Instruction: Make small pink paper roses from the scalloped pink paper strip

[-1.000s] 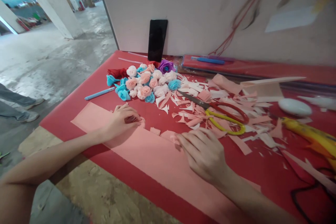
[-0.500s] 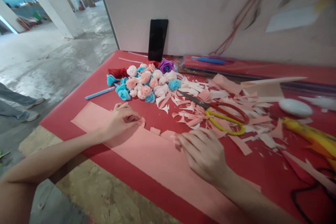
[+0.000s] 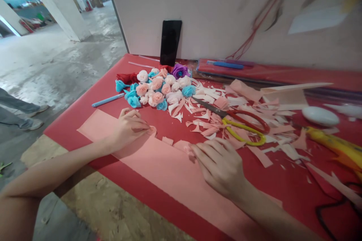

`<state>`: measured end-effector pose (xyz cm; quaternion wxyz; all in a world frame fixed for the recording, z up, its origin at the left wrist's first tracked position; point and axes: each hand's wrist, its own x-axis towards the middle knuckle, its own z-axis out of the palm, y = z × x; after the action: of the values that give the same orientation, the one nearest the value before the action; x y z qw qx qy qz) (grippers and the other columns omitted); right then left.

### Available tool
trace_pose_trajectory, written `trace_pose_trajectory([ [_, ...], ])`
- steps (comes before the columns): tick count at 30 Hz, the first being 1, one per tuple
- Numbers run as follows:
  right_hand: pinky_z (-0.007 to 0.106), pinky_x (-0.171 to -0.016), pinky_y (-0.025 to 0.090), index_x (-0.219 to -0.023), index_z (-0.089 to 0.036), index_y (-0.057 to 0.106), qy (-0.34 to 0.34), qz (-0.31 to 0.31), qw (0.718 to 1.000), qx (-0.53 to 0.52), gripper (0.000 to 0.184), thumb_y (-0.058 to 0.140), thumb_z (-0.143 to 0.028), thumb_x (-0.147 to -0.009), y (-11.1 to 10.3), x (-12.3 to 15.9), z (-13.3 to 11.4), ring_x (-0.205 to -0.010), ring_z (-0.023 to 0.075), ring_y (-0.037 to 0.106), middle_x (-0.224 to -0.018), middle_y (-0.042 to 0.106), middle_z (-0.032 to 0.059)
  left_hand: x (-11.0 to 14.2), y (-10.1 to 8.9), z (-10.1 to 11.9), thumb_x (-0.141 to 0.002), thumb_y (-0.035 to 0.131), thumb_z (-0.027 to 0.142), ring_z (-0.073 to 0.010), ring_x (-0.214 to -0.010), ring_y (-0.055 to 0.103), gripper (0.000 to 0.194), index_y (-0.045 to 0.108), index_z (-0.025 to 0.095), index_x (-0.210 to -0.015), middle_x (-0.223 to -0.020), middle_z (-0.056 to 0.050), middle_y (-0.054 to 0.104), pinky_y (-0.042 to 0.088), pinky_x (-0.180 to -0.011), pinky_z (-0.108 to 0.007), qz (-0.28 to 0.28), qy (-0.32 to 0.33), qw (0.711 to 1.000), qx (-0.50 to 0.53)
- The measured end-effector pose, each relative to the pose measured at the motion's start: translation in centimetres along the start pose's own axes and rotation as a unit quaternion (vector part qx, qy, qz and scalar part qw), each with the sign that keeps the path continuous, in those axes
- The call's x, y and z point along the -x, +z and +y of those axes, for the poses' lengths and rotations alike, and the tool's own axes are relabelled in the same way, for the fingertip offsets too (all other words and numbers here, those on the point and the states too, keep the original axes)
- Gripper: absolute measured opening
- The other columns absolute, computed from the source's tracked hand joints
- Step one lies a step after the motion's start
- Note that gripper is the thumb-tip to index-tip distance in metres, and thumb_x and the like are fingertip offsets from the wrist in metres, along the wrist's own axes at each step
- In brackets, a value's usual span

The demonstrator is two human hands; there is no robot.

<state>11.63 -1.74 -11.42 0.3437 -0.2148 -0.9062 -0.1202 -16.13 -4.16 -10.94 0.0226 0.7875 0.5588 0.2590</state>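
A narrow pink crepe paper strip [image 3: 181, 145] with a wavy upper edge runs between my hands, over a larger flat pink sheet [image 3: 158, 165]. My left hand [image 3: 128, 130] pinches the strip's rounded far end between thumb and fingers. In my right hand [image 3: 220, 165], closed fingertips grip the strip's other end, which looks curled into a small roll; the fingers partly hide it. Just beyond my left hand lies a pile of paper roses [image 3: 156, 98] in pink, white and blue. Scissors [image 3: 226, 115] with red and yellow handles rest on paper scraps beyond my right hand.
A phone [image 3: 171, 43] leans on the white board behind the red table [image 3: 82, 98]. A blue pen [image 3: 108, 100] lies left of the roses. Pink and white scraps [image 3: 207, 130] spread rightward, towards a yellow tool [image 3: 325, 139] and a dark cord [image 3: 319, 214]. A person's legs [image 3: 17, 109] show at left.
My left fingers have shifted slightly at the strip's end and look straighter. My right hand keeps its grip in nearly the same place. The view has moved very slightly.
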Motion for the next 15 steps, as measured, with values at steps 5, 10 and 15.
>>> trace_pose_trajectory([
  [5,0.033,-0.070,0.042,-0.079,-0.010,0.067,0.000,-0.003,1.000,-0.002,0.024,0.046,-0.009,-0.088,-0.04,0.04,-0.01,-0.065,0.0167,0.053,-0.065,0.066,0.0065,-0.09,-0.32,-0.12,-0.091,0.046,0.044,-0.0183,-0.082,0.056,0.034,0.074,0.029,-0.078,-0.085,-0.001,0.075,0.031,-0.084,-0.039,-0.020,0.026,0.999,-0.007],
  [10,0.033,-0.070,0.042,-0.079,-0.012,0.067,0.002,-0.005,1.000,-0.001,0.023,0.046,-0.009,-0.088,0.01,0.07,-0.04,-0.066,0.0167,0.053,-0.066,0.066,0.0057,-0.12,-0.38,-0.28,-0.091,0.046,0.042,-0.0174,-0.077,0.056,0.033,0.073,0.027,-0.077,-0.077,-0.002,0.073,0.033,-0.088,-0.040,-0.030,0.006,0.999,0.016],
  [15,0.032,-0.070,0.041,-0.078,-0.013,0.067,0.001,-0.002,1.000,0.000,0.024,0.045,-0.010,-0.089,-0.04,-0.08,-0.11,-0.065,0.0166,0.052,-0.066,0.067,0.0054,-0.19,-0.27,-0.43,-0.088,0.049,0.042,-0.0160,-0.073,0.057,0.031,0.071,0.024,-0.075,-0.070,-0.001,0.071,0.038,-0.086,-0.038,-0.041,-0.021,0.998,0.032],
])
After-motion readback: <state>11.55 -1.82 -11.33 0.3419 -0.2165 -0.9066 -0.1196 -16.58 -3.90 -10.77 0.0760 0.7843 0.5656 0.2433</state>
